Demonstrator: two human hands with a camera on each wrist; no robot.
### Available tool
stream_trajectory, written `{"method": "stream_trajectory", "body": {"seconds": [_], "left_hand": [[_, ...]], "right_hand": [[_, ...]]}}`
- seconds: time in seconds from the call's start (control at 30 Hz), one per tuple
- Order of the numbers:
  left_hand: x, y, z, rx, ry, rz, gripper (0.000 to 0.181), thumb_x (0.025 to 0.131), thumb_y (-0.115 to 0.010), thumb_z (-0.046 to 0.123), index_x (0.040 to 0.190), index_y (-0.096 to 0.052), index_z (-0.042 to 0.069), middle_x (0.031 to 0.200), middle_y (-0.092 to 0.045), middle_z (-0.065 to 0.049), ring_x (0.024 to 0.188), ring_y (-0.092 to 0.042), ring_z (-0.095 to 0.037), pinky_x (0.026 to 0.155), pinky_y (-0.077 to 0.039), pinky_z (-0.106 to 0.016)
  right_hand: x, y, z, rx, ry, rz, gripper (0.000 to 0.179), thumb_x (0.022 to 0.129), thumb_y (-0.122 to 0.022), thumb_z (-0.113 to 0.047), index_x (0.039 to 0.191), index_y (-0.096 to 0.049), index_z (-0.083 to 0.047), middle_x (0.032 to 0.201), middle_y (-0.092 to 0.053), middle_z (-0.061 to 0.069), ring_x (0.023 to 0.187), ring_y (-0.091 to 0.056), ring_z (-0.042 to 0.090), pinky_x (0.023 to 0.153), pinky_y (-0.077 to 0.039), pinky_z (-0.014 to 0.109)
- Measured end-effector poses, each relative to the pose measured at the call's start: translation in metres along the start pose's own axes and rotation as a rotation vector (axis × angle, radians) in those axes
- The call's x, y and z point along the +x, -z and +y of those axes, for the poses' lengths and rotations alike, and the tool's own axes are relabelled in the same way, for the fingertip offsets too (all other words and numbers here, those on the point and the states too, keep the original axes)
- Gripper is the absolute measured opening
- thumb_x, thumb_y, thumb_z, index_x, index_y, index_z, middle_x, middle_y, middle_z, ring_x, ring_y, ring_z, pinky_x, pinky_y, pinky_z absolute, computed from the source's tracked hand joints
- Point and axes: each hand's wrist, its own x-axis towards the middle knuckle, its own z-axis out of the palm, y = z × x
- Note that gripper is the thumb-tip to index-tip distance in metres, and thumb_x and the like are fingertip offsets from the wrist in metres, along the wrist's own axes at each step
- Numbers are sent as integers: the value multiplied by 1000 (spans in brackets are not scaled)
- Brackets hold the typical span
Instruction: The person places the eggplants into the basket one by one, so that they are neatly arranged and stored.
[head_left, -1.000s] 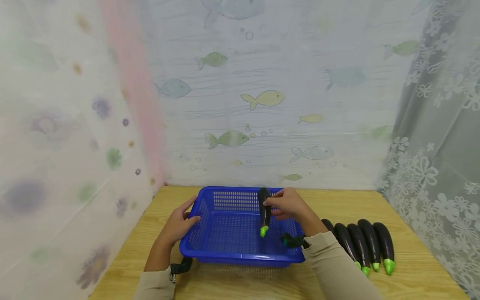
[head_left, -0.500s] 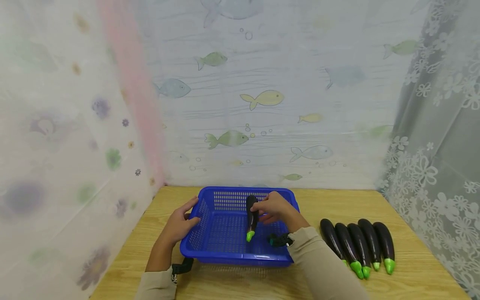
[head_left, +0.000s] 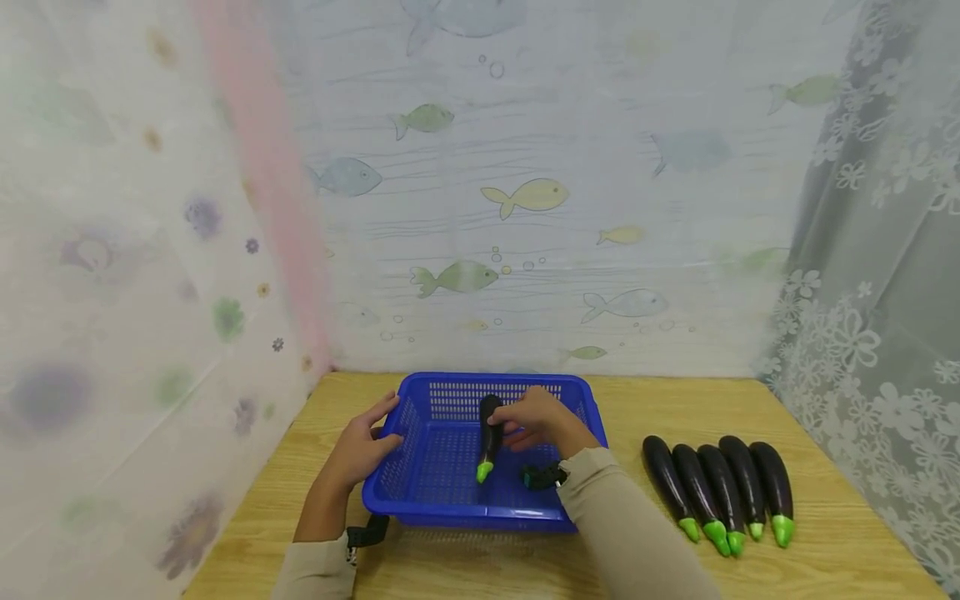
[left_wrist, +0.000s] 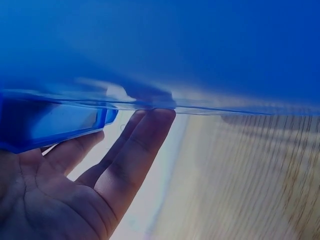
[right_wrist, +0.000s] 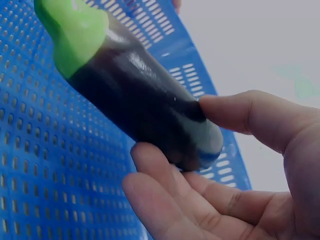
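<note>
A dark purple eggplant (head_left: 491, 423) with a green stem end hangs tilted inside the blue plastic basket (head_left: 480, 512), stem end toward the person. My right hand (head_left: 536, 417) pinches it between thumb and fingers near its rounded end; the right wrist view shows the grip on the eggplant (right_wrist: 140, 95) above the slotted basket floor. At the basket's left side, my left hand (head_left: 358, 450) holds the rim, thumb over the edge. In the left wrist view, the fingers (left_wrist: 135, 150) reach up to the outside of the basket, fairly straight.
Several eggplants (head_left: 722, 492) lie side by side on the wooden table (head_left: 840, 500), right of the basket, stem ends toward the person. Behind the table hangs a fish-patterned sheet (head_left: 540, 250). A lace curtain (head_left: 847, 350) borders the right side.
My right hand has carried the eggplant left and slightly lower into the basket. My left hand stays on the rim. The leftmost eggplant on the table is now uncovered by the right arm.
</note>
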Motion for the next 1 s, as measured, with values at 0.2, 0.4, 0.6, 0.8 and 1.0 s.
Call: {"method": "stream_trajectory", "body": {"seconds": [0.2,0.4,0.6,0.8,1.0], "left_hand": [[0,0,1,14,29,14,72,94,-67,6,161,-38,10,172,-25,-8,136,-52,-52,83,-63,-50],[-2,-1,5,21,47,17,73,94,-66,7,161,-38,11,171,-28,-12,136,-51,-53,80,-64,-50],[-2,-2,6,10,53,15,73,94,-66,7,161,-37,12,170,-28,-12,134,-53,-53,76,-65,-48],[-2,-1,5,4,71,21,73,94,-65,7,162,-37,13,170,-29,-10,134,-55,-51,74,-65,-45],[-2,-2,2,7,85,31,72,94,-65,8,161,-38,15,169,-31,-12,135,-53,-53,79,-64,-49]], "right_hand": [[4,-14,1,-17,14,-58,63,82,-83,-18,131,-56,11,105,-72,22,82,-78,35,72,-65,44],[7,-29,2,-17,21,-85,58,81,-84,-16,125,-58,12,103,-71,23,82,-78,36,72,-65,44],[10,-39,1,-22,11,-90,57,82,-83,-14,125,-57,12,102,-72,23,81,-78,36,72,-65,44],[14,-46,2,-2,-6,-102,68,83,-84,-13,135,-51,14,99,-73,23,83,-78,36,72,-65,43],[17,-48,4,-1,-18,-127,57,83,-84,-13,126,-58,13,97,-73,22,84,-78,35,73,-65,41]]}}
